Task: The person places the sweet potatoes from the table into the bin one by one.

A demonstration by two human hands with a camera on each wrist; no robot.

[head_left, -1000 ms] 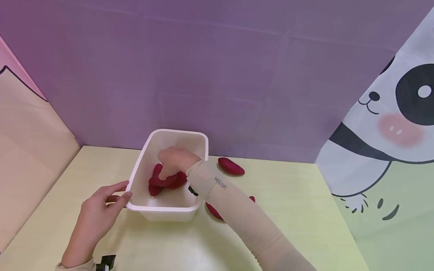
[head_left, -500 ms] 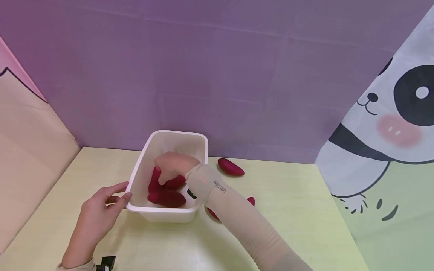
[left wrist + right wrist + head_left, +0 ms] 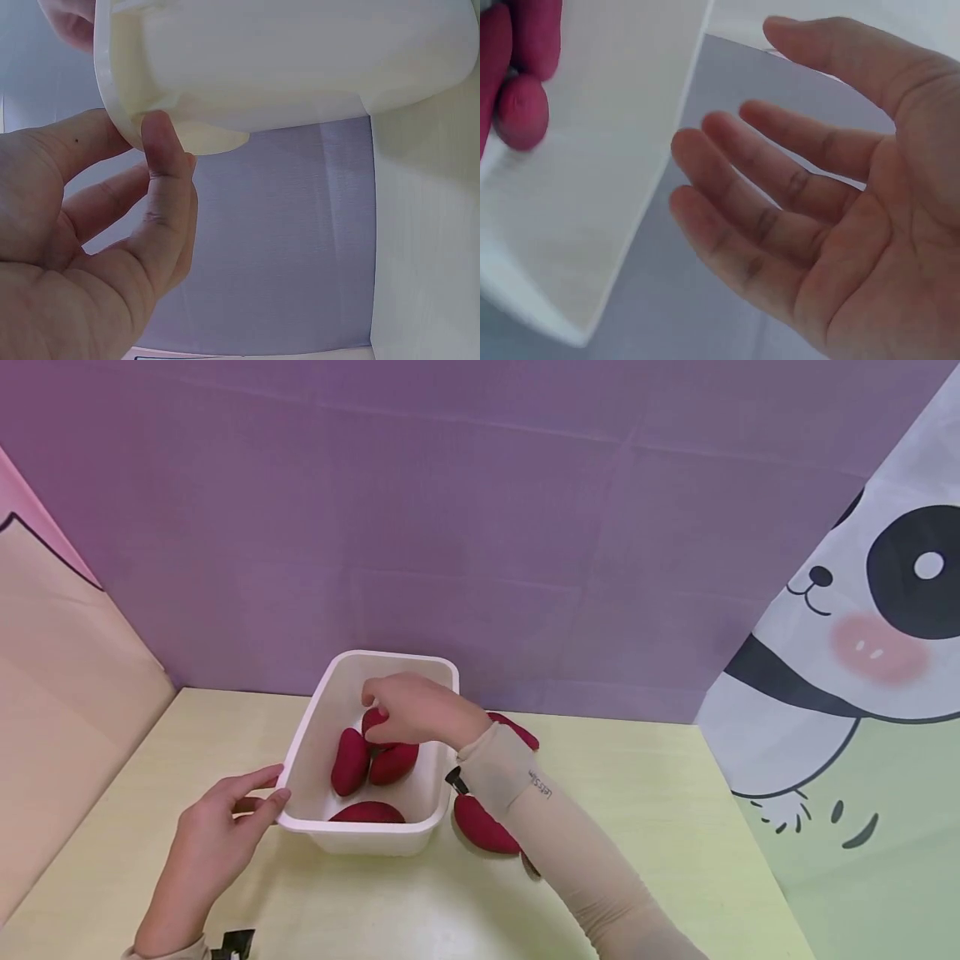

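My left hand (image 3: 221, 843) pinches the left rim of a white plastic bin (image 3: 307, 727) between thumb and fingers; the left wrist view shows this grip (image 3: 112, 202) from below. Inside the bin lie several dark red sweet potatoes: one at the left (image 3: 350, 762), one beside it (image 3: 395, 764), one along the front wall (image 3: 367, 812) and one partly hidden (image 3: 372, 720) behind my right hand (image 3: 412, 706). That hand is over the bin with nothing in it. From the right wrist, its fingers look spread and loosely bent (image 3: 780, 202), apart from the sweet potatoes (image 3: 523, 112).
To the right of the bin, on the pale wooden table (image 3: 615, 827), lie a sweet potato (image 3: 483, 827), another mostly hidden by the forearm (image 3: 530, 865), and a third near the back (image 3: 517, 731). A purple backdrop (image 3: 480, 543) rises directly behind the bin.
My right hand has risen from among the sweet potatoes and moved back to the right. The sweet potatoes in the bin have shifted, one now by the front wall. My left hand stays put.
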